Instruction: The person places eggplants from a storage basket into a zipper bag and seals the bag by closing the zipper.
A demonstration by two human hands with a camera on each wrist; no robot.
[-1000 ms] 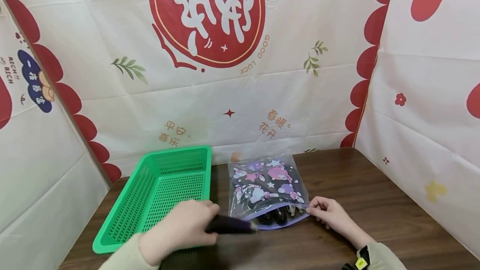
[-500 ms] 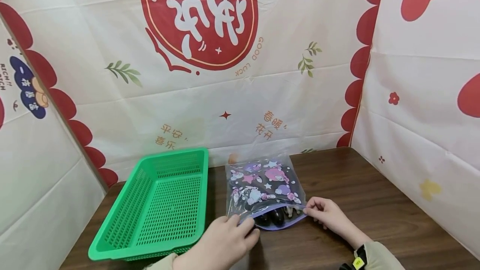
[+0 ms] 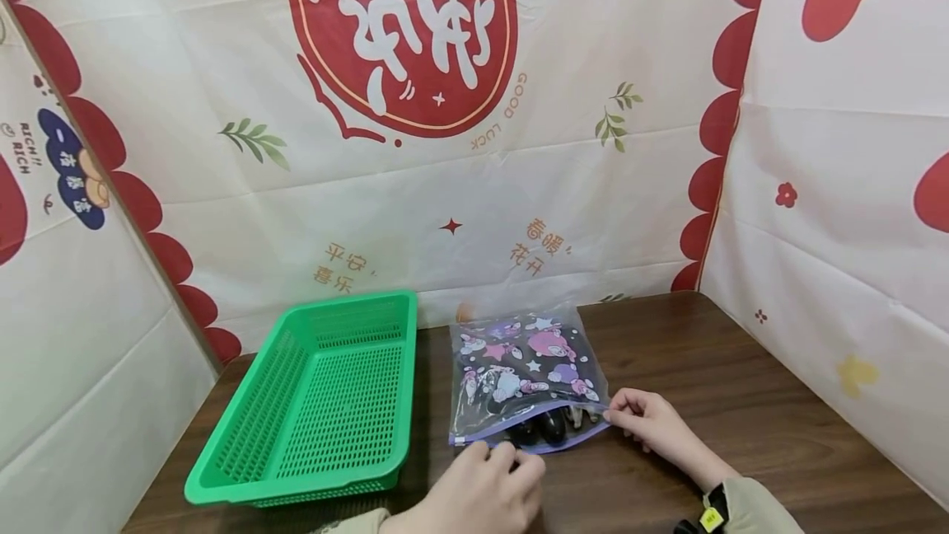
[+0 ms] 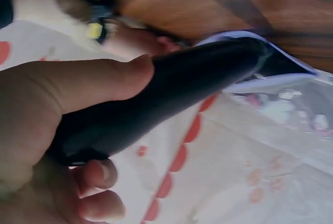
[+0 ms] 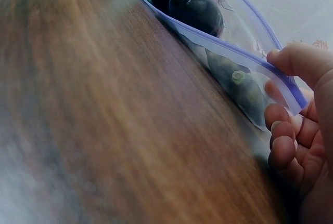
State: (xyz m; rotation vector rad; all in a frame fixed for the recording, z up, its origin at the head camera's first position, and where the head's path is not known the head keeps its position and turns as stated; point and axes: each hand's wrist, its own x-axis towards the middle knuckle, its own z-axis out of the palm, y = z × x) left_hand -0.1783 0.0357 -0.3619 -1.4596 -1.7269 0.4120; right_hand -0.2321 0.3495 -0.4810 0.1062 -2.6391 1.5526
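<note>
A clear zip bag (image 3: 511, 344) printed with pink and purple cartoon figures lies on the table, its purple-edged mouth gaping toward me. Dark eggplants (image 5: 195, 13) are inside, with rounded ends and pale stem ends showing. My left hand (image 3: 485, 489) is just in front of the mouth. In the left wrist view it grips a long dark eggplant (image 4: 171, 94), thumb along one side, the far end at the bag's opening; from the head this eggplant is hidden behind the hand. My right hand (image 3: 656, 431) pinches the right corner of the bag's mouth between thumb and fingers.
To the left of the bag stands a green plastic basket (image 3: 404, 410) with perforated sides and bottom. The brown wooden table (image 3: 667, 344) is enclosed by printed white cloth (image 3: 652, 213) at the back and both sides.
My left hand has moved right with the eggplant, from beside the basket's front edge to the bag's mouth. My right hand keeps its hold on the bag's corner.
</note>
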